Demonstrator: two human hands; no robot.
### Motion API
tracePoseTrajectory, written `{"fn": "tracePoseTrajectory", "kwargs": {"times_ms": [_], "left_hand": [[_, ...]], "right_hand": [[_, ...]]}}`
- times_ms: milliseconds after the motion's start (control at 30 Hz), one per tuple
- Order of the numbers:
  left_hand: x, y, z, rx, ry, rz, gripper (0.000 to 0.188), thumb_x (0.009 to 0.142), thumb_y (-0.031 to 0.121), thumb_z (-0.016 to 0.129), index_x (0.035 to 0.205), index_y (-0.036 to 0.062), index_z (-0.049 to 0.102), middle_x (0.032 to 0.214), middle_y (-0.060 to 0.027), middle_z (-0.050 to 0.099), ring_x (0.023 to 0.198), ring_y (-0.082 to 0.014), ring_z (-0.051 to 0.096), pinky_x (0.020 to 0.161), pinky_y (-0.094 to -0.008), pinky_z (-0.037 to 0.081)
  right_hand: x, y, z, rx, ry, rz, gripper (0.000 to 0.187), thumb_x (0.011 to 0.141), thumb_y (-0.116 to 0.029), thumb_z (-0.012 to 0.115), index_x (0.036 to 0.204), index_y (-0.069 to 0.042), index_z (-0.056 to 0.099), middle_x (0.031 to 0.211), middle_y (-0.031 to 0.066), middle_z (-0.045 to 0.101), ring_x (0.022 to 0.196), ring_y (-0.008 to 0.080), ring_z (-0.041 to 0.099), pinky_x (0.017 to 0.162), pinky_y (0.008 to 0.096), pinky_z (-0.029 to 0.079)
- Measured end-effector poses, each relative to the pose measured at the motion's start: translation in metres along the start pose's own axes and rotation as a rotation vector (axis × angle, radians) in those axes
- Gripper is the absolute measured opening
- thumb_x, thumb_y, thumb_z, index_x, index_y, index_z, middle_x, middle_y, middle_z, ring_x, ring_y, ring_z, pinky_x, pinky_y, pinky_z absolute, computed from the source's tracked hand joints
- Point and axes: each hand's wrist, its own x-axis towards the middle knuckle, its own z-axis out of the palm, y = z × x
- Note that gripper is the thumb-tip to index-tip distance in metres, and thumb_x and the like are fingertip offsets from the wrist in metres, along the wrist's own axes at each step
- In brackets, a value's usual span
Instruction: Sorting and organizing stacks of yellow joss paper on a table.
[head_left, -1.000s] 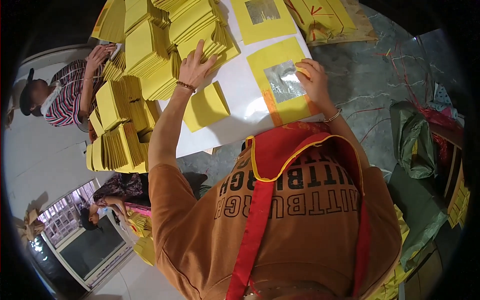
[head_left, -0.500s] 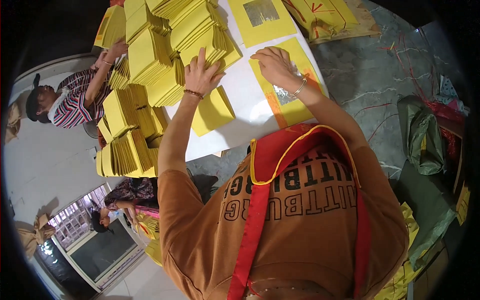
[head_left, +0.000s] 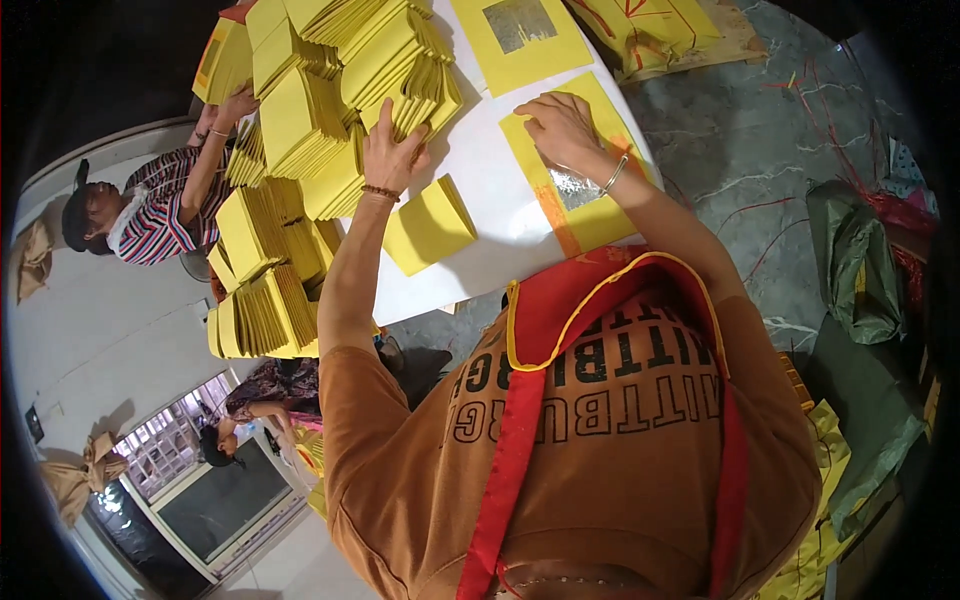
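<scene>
My left hand (head_left: 396,155) is at the near edge of a stack of folded yellow papers (head_left: 402,92). Its fingers are apart, with fingertips touching the stack's lower edge. Just below that hand a separate folded yellow paper (head_left: 432,228) lies on the white tabletop (head_left: 482,205). On the right, a flat yellow sheet (head_left: 612,112) carries a silver foil square (head_left: 578,190) and an orange band (head_left: 556,212). My right hand (head_left: 563,130) rests on this sheet, fingers loosely bent and apart, partly covering the foil.
Another yellow sheet with a silver square (head_left: 518,26) lies farther back. More yellow stacks (head_left: 298,120) fill the table's left side, where a co-worker's hand (head_left: 238,106) touches one. Yellow packs tied with red string (head_left: 650,35) sit beyond the right edge; a dark green bag (head_left: 858,265) stands right.
My left hand has shifted slightly, its fingers less spread, and the stack edges by it look more fanned. My right hand stays on the sheet, its fingers slightly moved.
</scene>
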Motion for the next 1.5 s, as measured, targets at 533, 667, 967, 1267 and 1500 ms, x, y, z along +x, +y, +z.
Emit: {"fn": "tracePoseTrajectory", "kwargs": {"times_ms": [533, 667, 967, 1267, 1500], "left_hand": [[0.0, -0.006, -0.002, -0.016, -0.034, 0.041, 0.042, 0.057, 0.013, 0.067, 0.098, 0.0228, 0.063, 0.132, -0.0221, 0.035, 0.078, -0.0277, 0.054, 0.068, -0.0403, 0.044], [0.001, -0.004, -0.003, -0.013, -0.059, 0.025, 0.04, 0.058, 0.018, 0.066, 0.097, 0.0275, 0.062, 0.136, -0.0161, 0.032, 0.087, -0.0291, 0.052, 0.068, -0.0404, 0.043], [0.0, -0.003, -0.006, 0.024, -0.085, 0.077, 0.043, 0.061, 0.019, 0.069, 0.102, 0.0277, 0.061, 0.134, -0.0191, 0.033, 0.087, -0.0292, 0.053, 0.071, -0.0394, 0.044], [0.0, -0.004, -0.015, -0.044, -0.18, 0.036, 0.054, 0.075, 0.016, 0.062, 0.125, 0.0289, 0.048, 0.132, -0.019, 0.038, 0.098, -0.0364, 0.053, 0.083, -0.0422, 0.046], [-0.001, -0.015, -0.017, -0.058, -0.212, -0.006, 0.057, 0.078, 0.011, 0.057, 0.13, 0.0292, 0.043, 0.126, -0.0186, 0.046, 0.095, -0.0359, 0.057, 0.078, -0.0406, 0.05]], "right_hand": [[0.029, -0.042, 0.039, 0.333, -0.158, -0.013, 0.052, 0.08, -0.011, 0.051, 0.132, -0.009, 0.04, 0.12, 0.0164, 0.052, 0.11, 0.0307, 0.048, 0.096, 0.0384, 0.036], [0.043, -0.041, 0.056, 0.815, -0.252, 0.16, 0.063, 0.08, -0.014, 0.054, 0.138, -0.011, 0.029, 0.119, 0.0164, 0.052, 0.106, 0.0249, 0.051, 0.09, 0.0345, 0.041], [0.054, -0.05, 0.051, 1.075, -0.294, 0.228, 0.06, 0.082, -0.016, 0.056, 0.136, -0.005, 0.032, 0.098, 0.0065, 0.056, 0.088, 0.0125, 0.051, 0.077, 0.0259, 0.042], [0.054, -0.053, 0.043, 1.119, -0.285, 0.276, 0.058, 0.081, -0.018, 0.056, 0.133, -0.002, 0.036, 0.097, 0.0073, 0.056, 0.083, 0.013, 0.051, 0.073, 0.0269, 0.043], [0.057, -0.054, 0.037, 1.164, -0.409, 0.283, 0.064, 0.084, -0.026, 0.057, 0.138, -0.006, 0.029, 0.116, 0.0089, 0.048, 0.107, 0.015, 0.046, 0.091, 0.0297, 0.04]]}}
